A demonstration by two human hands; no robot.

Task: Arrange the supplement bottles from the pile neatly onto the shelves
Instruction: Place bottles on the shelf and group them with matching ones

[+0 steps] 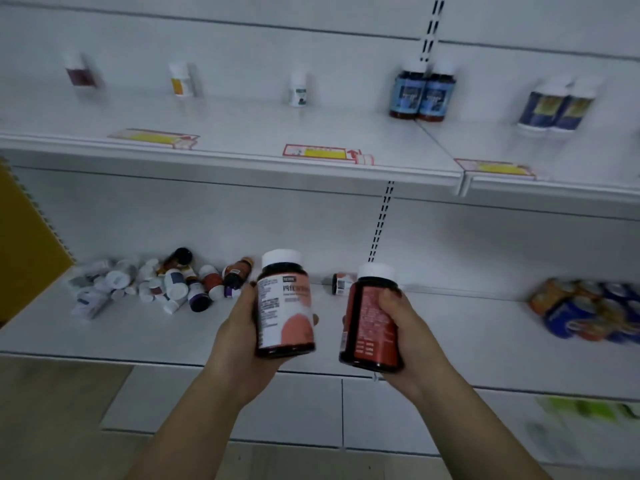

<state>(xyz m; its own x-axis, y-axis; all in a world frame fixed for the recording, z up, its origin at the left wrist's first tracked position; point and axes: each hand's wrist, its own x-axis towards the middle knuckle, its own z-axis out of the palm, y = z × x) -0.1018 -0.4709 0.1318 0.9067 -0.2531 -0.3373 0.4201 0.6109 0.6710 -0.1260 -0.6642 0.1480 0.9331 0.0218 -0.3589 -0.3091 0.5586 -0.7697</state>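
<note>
The person holds up two bottles in front of the shelves. The left hand has its fingers wrapped around the left bottle. That bottle is dark, with a white cap and a white and pink label. The right hand grips the right bottle, which is dark with a white cap and a red label. Both bottles are upright, close together but not touching.

Behind the hands, the pile of bottles lies in a messy heap on the left of the lower shelf. One small bottle lies on its side alone, near the pile. Blurry blue and orange packs sit far to the right.

On the upper shelf, three little bottles stand well apart. Two blue bottles stand touching each other, and two white-capped bottles stand side by side farther right. Price tags lie along the front edge.
</note>
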